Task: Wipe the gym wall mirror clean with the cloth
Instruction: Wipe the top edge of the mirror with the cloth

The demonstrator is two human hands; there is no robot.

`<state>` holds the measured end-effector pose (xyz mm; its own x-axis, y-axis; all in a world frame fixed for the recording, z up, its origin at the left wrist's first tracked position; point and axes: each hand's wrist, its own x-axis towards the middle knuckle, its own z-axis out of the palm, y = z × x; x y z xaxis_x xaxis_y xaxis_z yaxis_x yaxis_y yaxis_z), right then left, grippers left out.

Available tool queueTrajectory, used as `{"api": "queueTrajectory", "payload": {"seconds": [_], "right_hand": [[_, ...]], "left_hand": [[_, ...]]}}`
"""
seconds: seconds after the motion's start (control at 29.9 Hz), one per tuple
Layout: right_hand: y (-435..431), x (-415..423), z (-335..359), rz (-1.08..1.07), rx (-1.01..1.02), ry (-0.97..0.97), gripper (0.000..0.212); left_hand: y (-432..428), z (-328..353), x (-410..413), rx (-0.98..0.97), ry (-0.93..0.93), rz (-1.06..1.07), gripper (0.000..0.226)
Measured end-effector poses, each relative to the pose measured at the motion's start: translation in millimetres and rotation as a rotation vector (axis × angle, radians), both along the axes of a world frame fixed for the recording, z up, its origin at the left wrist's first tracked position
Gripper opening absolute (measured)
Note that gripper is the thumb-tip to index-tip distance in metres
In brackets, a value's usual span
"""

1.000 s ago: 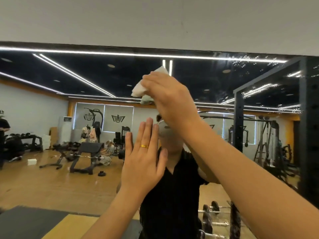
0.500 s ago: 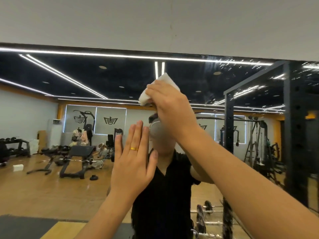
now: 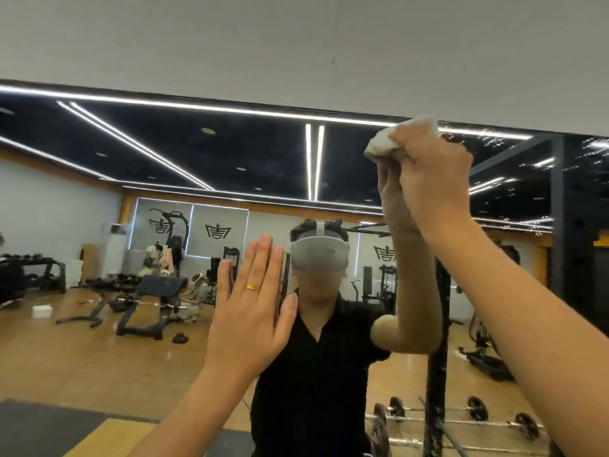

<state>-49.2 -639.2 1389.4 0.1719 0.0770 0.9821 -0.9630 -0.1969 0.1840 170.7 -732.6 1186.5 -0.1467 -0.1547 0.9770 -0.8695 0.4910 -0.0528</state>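
The wall mirror (image 3: pixel 164 324) fills most of the view, its top edge running below a grey-white wall. My right hand (image 3: pixel 431 179) is raised high near that top edge and grips a crumpled white cloth (image 3: pixel 384 140) against the glass. My left hand (image 3: pixel 253 308) is held flat against the mirror at face height, fingers straight and together, a gold ring on one finger. Small white specks show on the glass at the upper right, beside the cloth.
The mirror reflects me in a black shirt with a headset, a gym with benches (image 3: pixel 148 301), a dumbbell rack at left, a black rack upright (image 3: pixel 436 357) and barbells (image 3: pixel 461 420) on the wooden floor. People are reflected far back in the room.
My right hand has carried the cloth up and to the right along the glass, from the middle to near the top edge. My left hand has stayed flat on the mirror.
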Motion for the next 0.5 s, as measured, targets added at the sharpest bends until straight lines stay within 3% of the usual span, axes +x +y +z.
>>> {"api": "queueTrajectory", "payload": {"seconds": [0.17, 0.23, 0.3, 0.4, 0.5], "right_hand": [[-2, -19, -83, 0.061, -0.011, 0.187, 0.031], [-2, -26, -62, 0.031, -0.039, 0.238, 0.031], [2, -26, -26, 0.027, -0.022, 0.148, 0.024], [6, -26, 16, 0.017, 0.003, 0.056, 0.032], [-6, -23, 9, 0.055, -0.062, 0.011, 0.025]], "left_hand": [[10, 2, -12, -0.027, -0.046, -0.097, 0.069], [14, 5, -28, -0.053, -0.109, -0.117, 0.068], [14, 7, -41, -0.048, -0.106, -0.093, 0.068], [10, 7, -49, -0.043, -0.089, -0.017, 0.069], [9, 6, -49, -0.048, -0.089, -0.012, 0.070]]}}
